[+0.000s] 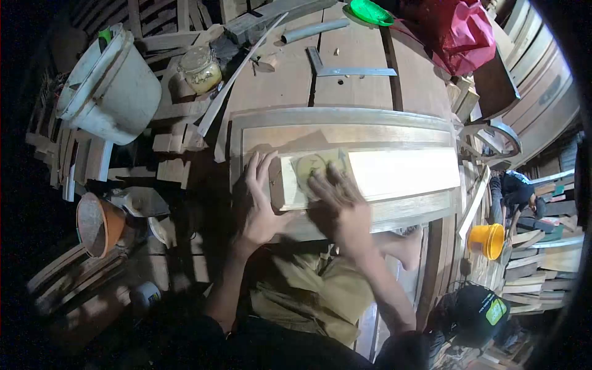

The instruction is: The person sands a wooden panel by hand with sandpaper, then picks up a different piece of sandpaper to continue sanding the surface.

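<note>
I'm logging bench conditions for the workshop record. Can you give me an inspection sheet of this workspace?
Surface: wooden workbench, planks bare in places.
Job's things: framed wooden panel lying flat; a pale, brightly lit board on it, with a yellowish patch at its left end.
Clutter: metal square, green lid, red bag, glass jar, white bucket, orange bowl, wood offcuts.
Grips: left hand flat on the panel's left edge; right hand blurred, on the board by the patch.
Cables: nothing seen.
Surroundings: stacked timber, yellow bucket, another person crouched at right.
</note>
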### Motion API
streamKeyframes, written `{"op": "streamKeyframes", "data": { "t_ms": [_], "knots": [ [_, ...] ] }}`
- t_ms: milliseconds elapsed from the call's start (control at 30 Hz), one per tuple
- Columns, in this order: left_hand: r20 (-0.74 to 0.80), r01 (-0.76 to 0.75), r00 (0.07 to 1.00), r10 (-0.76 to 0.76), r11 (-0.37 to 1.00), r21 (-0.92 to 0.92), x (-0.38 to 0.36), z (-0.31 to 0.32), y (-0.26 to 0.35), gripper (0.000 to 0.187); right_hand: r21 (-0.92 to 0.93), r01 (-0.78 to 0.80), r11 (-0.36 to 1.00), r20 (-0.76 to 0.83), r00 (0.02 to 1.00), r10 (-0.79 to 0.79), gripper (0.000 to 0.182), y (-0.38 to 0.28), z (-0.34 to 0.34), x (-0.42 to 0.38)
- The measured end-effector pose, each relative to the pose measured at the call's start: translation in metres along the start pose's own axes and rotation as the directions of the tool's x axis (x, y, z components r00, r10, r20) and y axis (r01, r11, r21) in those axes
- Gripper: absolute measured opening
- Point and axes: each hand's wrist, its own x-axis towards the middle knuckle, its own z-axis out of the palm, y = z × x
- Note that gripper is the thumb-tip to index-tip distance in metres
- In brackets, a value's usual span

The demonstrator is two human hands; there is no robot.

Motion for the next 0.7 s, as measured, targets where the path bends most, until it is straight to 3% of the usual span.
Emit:
{"op": "streamKeyframes", "data": {
  "t_ms": [33, 133, 200, 233, 333, 400, 467, 500, 533, 600, 667, 700],
  "knots": [
    [-0.001, -0.007, 1.000, 0.007, 1.000, -0.024, 0.001, -0.001, 0.000, 0.141, 0.029, -0.135, 0.990, -0.049, 0.989, 0.137, 0.058, 0.003, -0.013, 0.010],
    [-0.028, -0.025, 0.999, 0.024, 0.998, -0.055, -0.001, 0.001, -0.004, 0.140, 0.556, -0.196, 0.808, -0.098, 0.949, 0.298, 0.050, 0.041, 0.033, 0.014],
    [-0.038, -0.025, 0.999, 0.022, 0.997, -0.077, -0.002, 0.001, -0.003, 0.140, 0.130, 0.005, 0.992, 0.034, 0.999, -0.009, 0.045, 0.003, 0.004, -0.003],
    [-0.034, -0.028, 0.999, 0.027, 0.999, -0.040, -0.001, -0.001, -0.006, 0.140, 0.132, 0.107, 0.985, 0.083, 0.990, -0.118, 0.041, 0.000, -0.009, 0.003],
    [-0.047, -0.030, 0.998, 0.028, 0.999, -0.038, -0.002, -0.001, -0.002, 0.141, 0.142, -0.235, 0.961, -0.052, 0.968, 0.245, 0.046, 0.016, -0.021, 0.021],
    [-0.075, -0.048, 0.996, 0.049, 0.999, 0.012, 0.002, 0.001, -0.009, 0.141, 0.075, -0.065, 0.995, -0.039, 0.997, 0.068, 0.037, 0.017, -0.012, 0.014],
    [-0.054, -0.024, 0.998, 0.023, 1.000, -0.018, -0.002, 0.002, -0.007, 0.140, 0.099, 0.102, 0.990, 0.082, 0.991, -0.110, 0.039, -0.005, -0.007, -0.007],
    [-0.059, -0.043, 0.998, 0.038, 0.996, -0.074, -0.001, 0.002, -0.003, 0.140, 0.094, 0.066, 0.993, 0.026, 0.997, -0.069, 0.038, 0.002, -0.009, -0.007],
    [-0.038, -0.036, 0.999, 0.036, 0.999, -0.008, -0.002, -0.001, -0.001, 0.139, 0.160, -0.157, 0.975, 0.040, 0.988, 0.152, 0.040, 0.005, -0.019, -0.001],
    [-0.030, 0.000, 1.000, 0.000, 1.000, 0.004, -0.001, -0.001, 0.004, 0.140, 0.244, -0.413, 0.878, 0.020, 0.907, 0.421, 0.042, 0.005, -0.028, 0.010],
    [-0.035, -0.012, 0.999, 0.011, 1.000, -0.015, 0.000, 0.001, 0.001, 0.136, 0.189, -0.245, 0.951, -0.064, 0.963, 0.261, 0.045, 0.003, -0.019, 0.000],
    [-0.038, -0.008, 0.999, 0.007, 1.000, -0.015, 0.000, 0.001, -0.003, 0.136, 0.103, -0.075, 0.992, -0.063, 0.995, 0.081, 0.048, 0.003, -0.005, -0.015]
  ]
}}
